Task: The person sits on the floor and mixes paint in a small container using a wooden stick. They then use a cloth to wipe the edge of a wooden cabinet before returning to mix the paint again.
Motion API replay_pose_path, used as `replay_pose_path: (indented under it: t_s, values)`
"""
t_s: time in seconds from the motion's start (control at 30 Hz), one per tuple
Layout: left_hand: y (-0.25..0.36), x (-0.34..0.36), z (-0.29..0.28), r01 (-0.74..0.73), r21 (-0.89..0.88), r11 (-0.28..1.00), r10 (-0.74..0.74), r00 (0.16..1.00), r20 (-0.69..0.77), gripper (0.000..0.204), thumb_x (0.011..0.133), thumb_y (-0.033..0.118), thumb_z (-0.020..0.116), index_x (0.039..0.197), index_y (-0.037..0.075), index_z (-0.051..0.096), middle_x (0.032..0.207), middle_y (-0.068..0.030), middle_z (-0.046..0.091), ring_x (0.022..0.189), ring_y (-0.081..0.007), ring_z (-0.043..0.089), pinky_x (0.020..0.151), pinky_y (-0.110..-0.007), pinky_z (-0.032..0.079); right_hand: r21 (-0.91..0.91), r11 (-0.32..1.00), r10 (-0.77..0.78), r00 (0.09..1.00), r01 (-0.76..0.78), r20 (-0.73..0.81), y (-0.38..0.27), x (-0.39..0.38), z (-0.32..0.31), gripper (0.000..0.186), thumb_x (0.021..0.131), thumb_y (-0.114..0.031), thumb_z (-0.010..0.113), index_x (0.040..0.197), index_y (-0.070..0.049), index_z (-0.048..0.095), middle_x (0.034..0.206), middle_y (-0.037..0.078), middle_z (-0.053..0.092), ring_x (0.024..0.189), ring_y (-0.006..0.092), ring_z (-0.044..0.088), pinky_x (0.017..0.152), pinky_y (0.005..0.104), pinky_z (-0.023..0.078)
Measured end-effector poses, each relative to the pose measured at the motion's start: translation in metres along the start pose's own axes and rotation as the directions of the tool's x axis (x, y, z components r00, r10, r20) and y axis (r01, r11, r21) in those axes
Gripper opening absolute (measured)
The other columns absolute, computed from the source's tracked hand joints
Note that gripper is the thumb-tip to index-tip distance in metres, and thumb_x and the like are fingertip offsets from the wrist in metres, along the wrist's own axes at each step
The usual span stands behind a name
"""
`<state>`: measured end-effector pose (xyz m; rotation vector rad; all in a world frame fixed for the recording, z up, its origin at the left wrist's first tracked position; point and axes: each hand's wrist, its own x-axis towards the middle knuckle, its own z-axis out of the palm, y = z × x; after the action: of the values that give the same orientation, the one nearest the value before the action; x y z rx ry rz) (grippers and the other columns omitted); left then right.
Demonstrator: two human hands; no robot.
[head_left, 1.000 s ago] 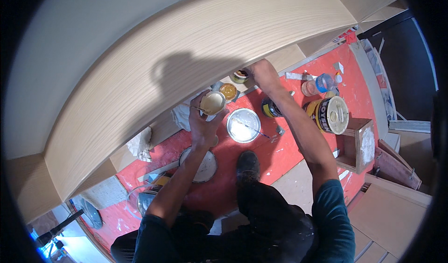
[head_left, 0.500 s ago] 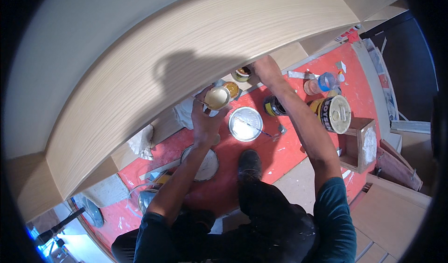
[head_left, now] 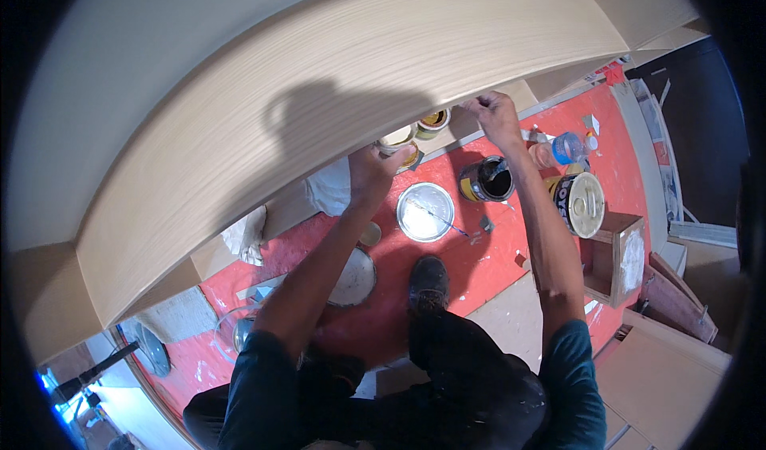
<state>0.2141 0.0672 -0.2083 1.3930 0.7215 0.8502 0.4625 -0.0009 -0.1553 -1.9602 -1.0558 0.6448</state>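
Observation:
My left hand [head_left: 372, 171] is closed on a small bowl of cream-coloured paint [head_left: 397, 137], partly under the shelf's front edge. Beside the bowl stands a small open tin [head_left: 434, 121] with yellow-brown stains inside. A yellow-brown lid [head_left: 410, 157] shows just below the bowl, half hidden by my fingers. My right hand [head_left: 496, 120] is to the right of the small tin, its fingers pinched together at the shelf edge. Whatever lies between them is too small to make out. Below that hand is an open dark paint can [head_left: 487, 179] with a brush in it.
A pale wooden shelf [head_left: 383, 51] crosses above my hands. On the red floor covering stand a round white paint lid [head_left: 425, 212] with a thin stick, a large can [head_left: 581, 204], a plastic bottle [head_left: 562, 148] and a wooden box [head_left: 614, 258]. White cloths [head_left: 329, 188] lie at left.
My left hand has carried the bowl forward and right, toward the small tin. My right hand has shifted right, away from that tin, and the dark can is now more exposed.

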Motion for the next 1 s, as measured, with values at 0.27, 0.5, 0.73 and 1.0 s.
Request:
replay_pose_path:
  t_s: [0.27, 0.5, 0.73, 1.0]
  values:
    - [-0.011, 0.010, 0.012, -0.063, -0.064, 0.996, 0.067, 0.995, 0.071, 0.065, 0.081, -0.003, 0.083, 0.137, -0.004, 0.050, 0.135, -0.0179, 0.060, 0.126, -0.0267, 0.062, 0.109, -0.041, 0.053, 0.139, 0.961, -0.214, 0.963, 0.237, -0.161, -0.043, -0.045, 0.011, 0.016, 0.094, -0.015, 0.077, 0.102, -0.001, 0.078, 0.089, 0.005, 0.076, 0.081, 0.0109, 0.065, 0.072, 0.0260, 0.051]
    - [-0.003, 0.010, 0.015, -0.049, -0.046, 0.998, 0.052, 0.996, 0.075, 0.064, 0.081, -0.003, 0.083, 0.137, -0.003, 0.051, 0.134, -0.0172, 0.061, 0.125, -0.0265, 0.062, 0.109, -0.043, 0.052, -0.050, 0.904, -0.425, 0.879, 0.425, -0.217, -0.049, -0.065, 0.022, 0.013, 0.093, -0.005, 0.075, 0.104, -0.001, 0.077, 0.101, 0.011, 0.078, 0.089, 0.0174, 0.073, 0.078, 0.0292, 0.057]
    - [0.002, 0.010, 0.020, -0.113, -0.090, 0.990, 0.109, 0.993, -0.051, 0.048, 0.077, 0.009, 0.089, 0.118, -0.004, 0.067, 0.112, -0.0156, 0.074, 0.102, -0.0231, 0.073, 0.092, -0.037, 0.057, -0.048, 0.876, -0.479, 0.851, 0.480, -0.216, -0.037, -0.073, 0.041, 0.014, 0.091, 0.001, 0.074, 0.105, -0.001, 0.077, 0.103, 0.013, 0.078, 0.092, 0.0219, 0.076, 0.082, 0.0312, 0.060]
    - [-0.005, 0.011, 0.017, -0.117, 0.027, 0.993, 0.117, 0.993, 0.000, 0.061, 0.078, 0.003, 0.087, 0.130, -0.002, 0.055, 0.126, -0.0168, 0.065, 0.118, -0.0267, 0.065, 0.103, -0.042, 0.054, 0.151, 0.930, -0.286, 0.918, 0.334, -0.274, -0.042, -0.077, 0.042, 0.013, 0.093, -0.001, 0.074, 0.105, 0.000, 0.076, 0.100, 0.013, 0.078, 0.089, 0.0171, 0.075, 0.077, 0.0297, 0.060]
